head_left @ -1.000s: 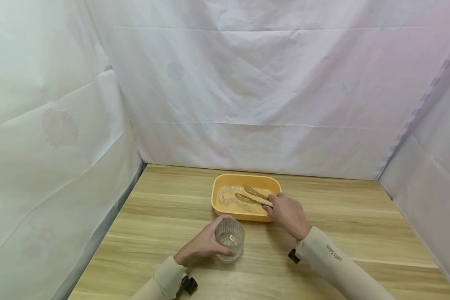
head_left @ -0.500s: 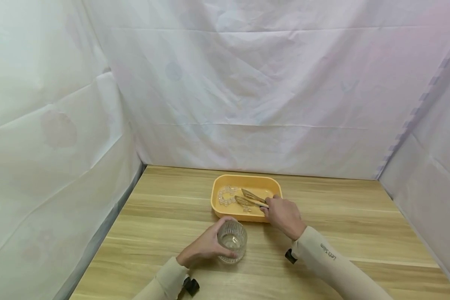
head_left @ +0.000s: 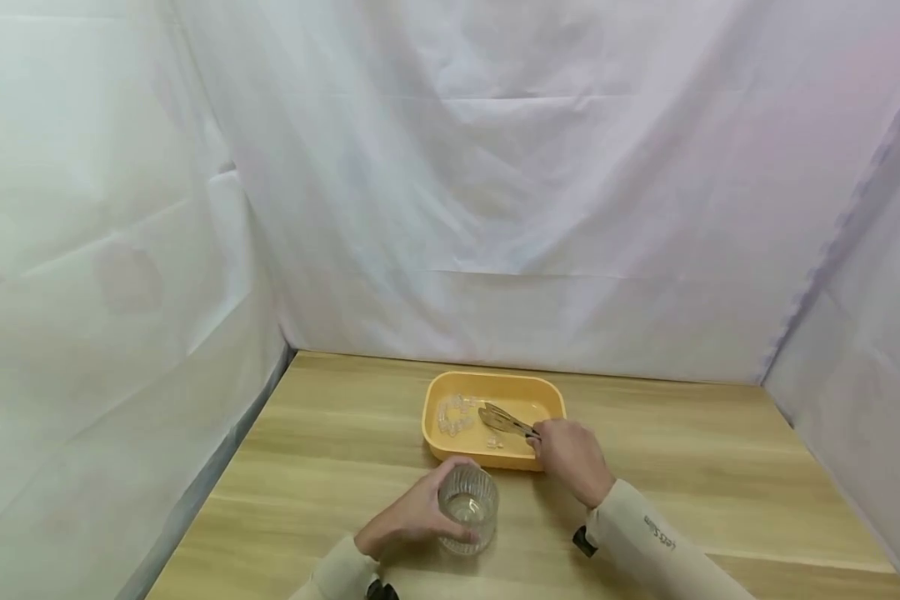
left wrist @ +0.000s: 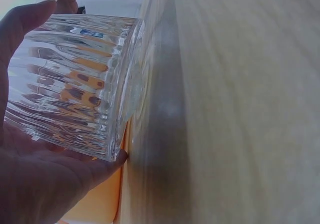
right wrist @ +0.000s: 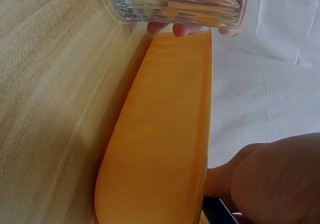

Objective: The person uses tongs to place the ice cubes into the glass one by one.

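Gripping tongs (head_left: 506, 422) inside a yellow tray (head_left: 457, 455), with a ribbed clear glass (head_left: 471, 507) held close by

We are looking down at a wood-patterned table (head_left: 330, 450), with white sheeting (head_left: 525, 208) filling the upper part of the frame. As far as we can judge, things are at an early point: both hands have their grip, and the tongs are in the tray, just below the centre of the frame. Most of the small clear pieces (head_left: 454, 427) lie clustered in the tray's left half, and a few loose pieces (head_left: 494, 443) lie nearer its front wall, just below the tongs. We can make out no piece in the glass, though clear on clear is hard to read. The clustered and loose pieces seem left to be dealt with.

At the lower centre, the left hand (head_left: 420, 510) comes in from the lower left and curls round the glass, thumb on the near side, fingers on the far side. The glass appears to stand upright on the table, just in front of the tray.

The right hand (head_left: 572, 458) reaches in from the lower right over the tray's right end, its fingers closed round the tongs' handles. The tongs point left, their tips close together; we cannot tell whether anything is between them.
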Tool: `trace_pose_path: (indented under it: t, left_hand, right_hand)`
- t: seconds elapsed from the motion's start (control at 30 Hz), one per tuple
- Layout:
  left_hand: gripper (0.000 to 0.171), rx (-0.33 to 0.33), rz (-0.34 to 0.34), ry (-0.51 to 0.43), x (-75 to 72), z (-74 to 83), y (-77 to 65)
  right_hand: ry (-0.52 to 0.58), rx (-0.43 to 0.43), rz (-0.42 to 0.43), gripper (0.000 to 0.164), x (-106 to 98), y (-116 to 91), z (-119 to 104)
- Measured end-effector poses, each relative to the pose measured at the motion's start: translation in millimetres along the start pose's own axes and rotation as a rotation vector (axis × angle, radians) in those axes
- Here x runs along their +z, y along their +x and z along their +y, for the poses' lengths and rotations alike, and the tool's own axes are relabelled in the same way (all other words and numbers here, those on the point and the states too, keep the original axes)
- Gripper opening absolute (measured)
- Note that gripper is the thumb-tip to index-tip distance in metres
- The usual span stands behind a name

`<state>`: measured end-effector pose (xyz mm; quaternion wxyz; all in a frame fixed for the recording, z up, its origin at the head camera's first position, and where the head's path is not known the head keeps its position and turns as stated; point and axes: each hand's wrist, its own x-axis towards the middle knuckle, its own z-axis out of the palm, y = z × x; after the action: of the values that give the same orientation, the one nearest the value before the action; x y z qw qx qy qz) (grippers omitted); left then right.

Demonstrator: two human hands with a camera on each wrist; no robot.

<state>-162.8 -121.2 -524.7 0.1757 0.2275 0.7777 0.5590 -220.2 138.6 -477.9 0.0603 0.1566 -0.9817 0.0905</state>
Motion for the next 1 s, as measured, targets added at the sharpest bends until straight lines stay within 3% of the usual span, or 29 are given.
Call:
trace_pose_path:
  t: [0.43, 1.0]
  left_hand:
    - [0.084, 0.014, -0.003, -0.009, 3.3, -3.5, 5.6]
    - [0.085, 0.025, 0.031, 0.052, 1.4, -2.2, 19.4]
  right_hand:
    - [-0.007, 0.028, -0.027, 0.030, 3.9, 2.2, 7.1]
    - [-0.006, 0.002, 0.065, 0.025, -6.1, 6.9, 27.2]
